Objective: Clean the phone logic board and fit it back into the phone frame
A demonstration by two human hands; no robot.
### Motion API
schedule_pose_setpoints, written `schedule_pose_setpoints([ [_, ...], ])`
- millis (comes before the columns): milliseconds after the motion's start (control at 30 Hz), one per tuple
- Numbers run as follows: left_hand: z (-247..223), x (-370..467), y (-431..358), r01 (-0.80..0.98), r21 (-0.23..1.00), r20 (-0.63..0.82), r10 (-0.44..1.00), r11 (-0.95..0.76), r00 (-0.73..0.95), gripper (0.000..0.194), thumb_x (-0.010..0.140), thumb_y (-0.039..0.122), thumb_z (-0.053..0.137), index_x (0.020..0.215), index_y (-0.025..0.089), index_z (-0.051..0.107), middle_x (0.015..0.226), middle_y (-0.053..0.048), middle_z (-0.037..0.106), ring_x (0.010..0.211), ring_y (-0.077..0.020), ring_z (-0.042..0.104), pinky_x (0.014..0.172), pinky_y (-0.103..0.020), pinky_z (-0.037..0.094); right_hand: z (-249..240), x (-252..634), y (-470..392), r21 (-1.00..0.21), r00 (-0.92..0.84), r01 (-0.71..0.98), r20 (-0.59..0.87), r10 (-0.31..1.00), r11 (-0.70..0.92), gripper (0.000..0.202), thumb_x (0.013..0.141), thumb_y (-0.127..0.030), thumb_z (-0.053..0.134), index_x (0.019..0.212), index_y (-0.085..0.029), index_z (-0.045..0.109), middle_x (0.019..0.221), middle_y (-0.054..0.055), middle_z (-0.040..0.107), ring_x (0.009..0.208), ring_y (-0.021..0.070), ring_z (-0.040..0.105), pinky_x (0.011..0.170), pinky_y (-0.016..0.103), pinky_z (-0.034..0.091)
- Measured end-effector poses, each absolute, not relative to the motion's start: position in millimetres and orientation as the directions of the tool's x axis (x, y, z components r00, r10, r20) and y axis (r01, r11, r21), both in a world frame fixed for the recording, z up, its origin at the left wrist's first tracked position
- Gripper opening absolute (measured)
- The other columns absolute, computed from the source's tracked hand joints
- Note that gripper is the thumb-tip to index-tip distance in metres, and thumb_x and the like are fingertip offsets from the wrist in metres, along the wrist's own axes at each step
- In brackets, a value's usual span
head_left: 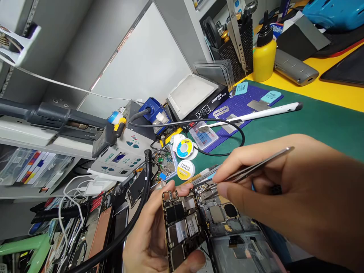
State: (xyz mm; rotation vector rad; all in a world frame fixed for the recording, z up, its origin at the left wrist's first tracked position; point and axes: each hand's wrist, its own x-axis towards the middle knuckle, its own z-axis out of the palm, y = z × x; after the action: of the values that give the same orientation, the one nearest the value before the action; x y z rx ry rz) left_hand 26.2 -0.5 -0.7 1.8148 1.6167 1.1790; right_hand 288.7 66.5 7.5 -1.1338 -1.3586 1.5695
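- Right hand (298,197), closest to the lens, is closed in a pinch on a pair of slim silver metal tweezers (253,167); their tips reach down to the top edge of the opened phone.
- Left hand (155,235) grips a black phone circuit board with silver shield plates (183,227), thumb under its lower edge and fingers behind its upper edge, holding it upright and tilted just above the phone.
- Opened dark phone chassis with exposed inner parts (233,235) lies beneath both hands at the near edge of the green bench mat (313,121), touching the board's right side.
- Two round spools of solder wick, one with a yellow label (185,169) and one with a blue-and-yellow label (184,148), sit just beyond the fingers.
- Thick black flexible hose (142,204) curves down past the left hand.
- White rework station with blue buttons (122,155) stands to the left of the spools, with a grey handpiece (57,113) resting above it.
- Black heating plate with a pale top (193,94) stands against the back wall, near the mat's far left corner.
- Purple gridded pad (244,102) lies on the mat's far edge, and a long white brush with a black tip (256,113) crosses it.
- Yellow squeeze bottle with a black nozzle (264,53) stands beside a black mesh tool holder (239,45) on the yellow surface beyond the mat.
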Motion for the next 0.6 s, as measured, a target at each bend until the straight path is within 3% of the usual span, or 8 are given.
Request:
schedule_pose_setpoints([
  [100, -1.5, 29.4, -0.1, 0.565, 0.793, 0.302, 0.952, -0.226, -0.042, 0.078, 0.081, 0.059, 0.098, 0.151, 0.037, 0.073, 0.131, -0.009, 0.085, 0.124, -0.0434, 0.083, 0.098, -0.05, 0.076, 14.6, 291.2, 67.7, -0.964, -0.316, 0.033, -0.261, 0.912, -0.264, 0.007, 0.077, -0.032, 0.076, 0.072, -0.027, 0.076, 0.05, -0.001, 0.052, 0.042, 0.0112, 0.032, 0.04, 0.027, 0.012],
  [233, -0.2, 28.6, -0.1, 0.575, 0.789, 0.294, 0.955, -0.218, -0.042, 0.08, 0.079, 0.057, 0.099, 0.153, 0.038, 0.072, 0.133, -0.009, 0.084, 0.126, -0.0451, 0.082, 0.098, -0.052, 0.076, 23.4, 295.8, 71.1, -0.92, -0.346, -0.006, -0.366, 0.864, -0.393, 0.015, 0.076, -0.032, 0.079, 0.066, -0.025, 0.069, 0.053, -0.002, 0.037, 0.048, 0.0111, 0.019, 0.042, 0.031, 0.002],
  [400, 1.5, 23.1, -0.4, 0.602, 0.77, 0.287, 0.958, -0.211, -0.031, 0.08, 0.078, 0.055, 0.1, 0.151, 0.039, 0.074, 0.135, -0.007, 0.085, 0.127, -0.0458, 0.081, 0.102, -0.053, 0.075, 12.8, 298.9, 80.0, -0.964, -0.323, 0.016, -0.257, 0.911, -0.266, 0.018, 0.082, -0.036, 0.075, 0.069, -0.028, 0.068, 0.051, -0.001, 0.046, 0.043, 0.0122, 0.028, 0.036, 0.033, 0.008],
  [533, 2.2, 17.3, -1.2, 0.62, 0.754, 0.287, 0.958, -0.216, -0.016, 0.081, 0.077, 0.054, 0.101, 0.152, 0.038, 0.074, 0.137, -0.007, 0.084, 0.129, -0.047, 0.08, 0.103, -0.054, 0.075, -8.9, 292.4, 79.5, -0.975, -0.378, 0.023, -0.212, 0.901, -0.22, 0.014, 0.082, -0.043, 0.074, 0.076, -0.03, 0.073, 0.045, -0.006, 0.041, 0.033, 0.0116, 0.021, 0.023, 0.032, 0.01],
  [600, 2.4, 13.9, -1.7, 0.63, 0.747, 0.286, 0.958, -0.213, -0.015, 0.081, 0.078, 0.053, 0.1, 0.153, 0.038, 0.073, 0.139, -0.007, 0.084, 0.13, -0.0475, 0.079, 0.102, -0.054, 0.075, -23.0, 287.2, 74.3, -0.983, -0.315, 0.028, -0.18, 0.932, -0.181, 0.01, 0.085, -0.038, 0.074, 0.079, -0.03, 0.074, 0.046, -0.007, 0.041, 0.034, 0.0111, 0.022, 0.023, 0.029, 0.013],
])
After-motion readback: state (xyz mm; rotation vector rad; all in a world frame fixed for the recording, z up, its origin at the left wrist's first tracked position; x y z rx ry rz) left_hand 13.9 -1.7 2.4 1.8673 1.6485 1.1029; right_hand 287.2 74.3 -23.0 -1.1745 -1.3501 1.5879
